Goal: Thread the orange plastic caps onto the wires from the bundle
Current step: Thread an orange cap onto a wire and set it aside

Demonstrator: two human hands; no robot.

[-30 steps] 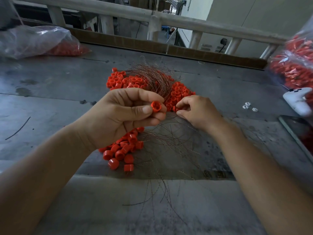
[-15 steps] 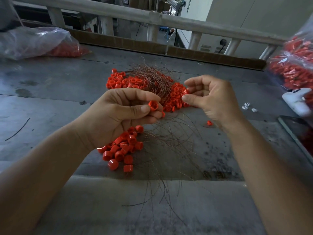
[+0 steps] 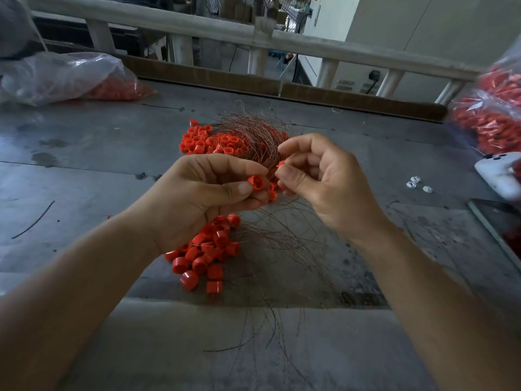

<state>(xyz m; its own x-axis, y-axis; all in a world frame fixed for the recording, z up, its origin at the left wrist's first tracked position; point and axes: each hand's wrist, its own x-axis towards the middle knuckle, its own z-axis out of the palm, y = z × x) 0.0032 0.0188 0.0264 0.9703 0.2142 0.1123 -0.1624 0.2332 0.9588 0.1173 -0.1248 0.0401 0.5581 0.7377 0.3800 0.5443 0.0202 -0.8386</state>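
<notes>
An orange cap is pinched by the left hand, held above the counter between the thumb and the curled fingers. The gap between those fingers is narrow, just the width of the cap. The cap is laid on its side: its short axis is set roughly left to right, and its open mouth is turned toward the right hand and slightly toward the camera.

The right hand is raised just beside the left. Its thumb and forefinger are closed to a tight pinch on a small orange piece, while the other fingers are loosely curled into the palm. The piece is mostly hidden, so its shape and direction cannot be told, nor whether a wire is held with it.

The wire bundle is spread on the counter behind and below both hands, its thin coppery strands curved toward the near edge. A far pile of caps is tangled with the bundle, and a near pile of caps is seen under the left wrist.

A clear plastic bag is laid at the far left, a second bag at the right, with a white device just below it.
</notes>
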